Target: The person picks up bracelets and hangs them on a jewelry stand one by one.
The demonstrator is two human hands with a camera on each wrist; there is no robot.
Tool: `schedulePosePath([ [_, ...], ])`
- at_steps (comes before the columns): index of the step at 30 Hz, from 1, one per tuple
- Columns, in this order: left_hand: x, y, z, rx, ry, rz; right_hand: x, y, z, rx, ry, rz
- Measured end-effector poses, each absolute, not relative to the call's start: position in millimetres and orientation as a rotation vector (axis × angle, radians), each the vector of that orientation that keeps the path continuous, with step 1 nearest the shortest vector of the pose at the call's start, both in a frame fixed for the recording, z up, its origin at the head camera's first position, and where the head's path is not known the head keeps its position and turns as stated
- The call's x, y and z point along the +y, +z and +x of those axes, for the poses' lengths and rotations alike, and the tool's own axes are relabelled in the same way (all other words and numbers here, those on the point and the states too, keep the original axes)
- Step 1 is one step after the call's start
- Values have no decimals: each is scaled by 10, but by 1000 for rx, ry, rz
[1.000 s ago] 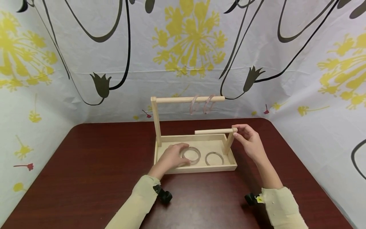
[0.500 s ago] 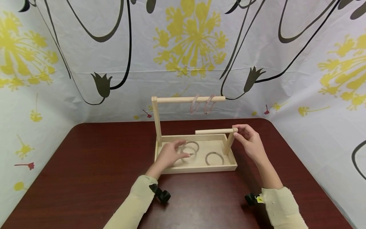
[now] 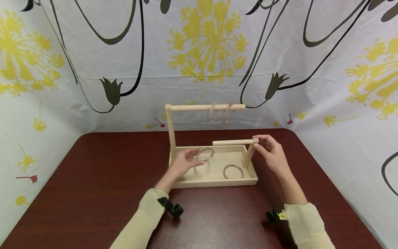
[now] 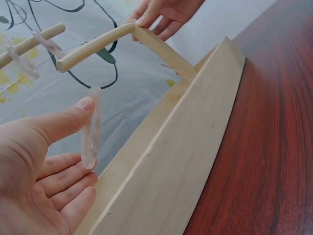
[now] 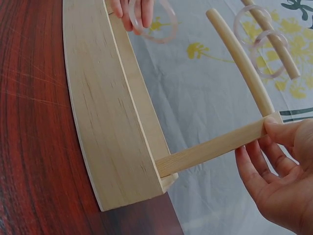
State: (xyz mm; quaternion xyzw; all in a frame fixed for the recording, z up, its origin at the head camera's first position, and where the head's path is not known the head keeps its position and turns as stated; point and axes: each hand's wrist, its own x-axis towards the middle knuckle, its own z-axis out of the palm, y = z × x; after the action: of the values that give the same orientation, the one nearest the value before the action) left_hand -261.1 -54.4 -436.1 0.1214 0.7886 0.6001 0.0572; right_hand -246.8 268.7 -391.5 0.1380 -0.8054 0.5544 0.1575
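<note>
My left hand (image 3: 181, 165) pinches a translucent pale bangle (image 4: 87, 142) between thumb and fingertips, holding it upright above the left half of the wooden tray of a bangle stand (image 3: 214, 184). A second bangle (image 3: 233, 165) lies flat at the tray's right. My right hand (image 3: 273, 155) grips the top of the stand's short post (image 5: 210, 147), thumb on one side and fingers on the other. From that post the short rod (image 3: 231, 142) points left, bare. Two pinkish bangles (image 3: 209, 118) hang on the longer, higher rod (image 3: 189, 108) behind.
The stand rests on a dark red-brown table (image 3: 93, 193). A tall post (image 3: 171, 131) rises at the tray's left end. Patterned white cloth (image 3: 140, 114) hangs behind the table and at both sides. Each wrist carries a small black camera (image 3: 175, 210).
My left hand has lifted the bangle up from the tray floor and moved slightly back and left, tilting it upright. The right hand stays on the short post.
</note>
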Motion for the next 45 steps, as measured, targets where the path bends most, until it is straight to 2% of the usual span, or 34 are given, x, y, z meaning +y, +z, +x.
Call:
schedulePosePath([
  [45, -495, -4215, -2620, 2129, 2170, 349, 2705, -3937, -2477, -2271, 1604, 411],
])
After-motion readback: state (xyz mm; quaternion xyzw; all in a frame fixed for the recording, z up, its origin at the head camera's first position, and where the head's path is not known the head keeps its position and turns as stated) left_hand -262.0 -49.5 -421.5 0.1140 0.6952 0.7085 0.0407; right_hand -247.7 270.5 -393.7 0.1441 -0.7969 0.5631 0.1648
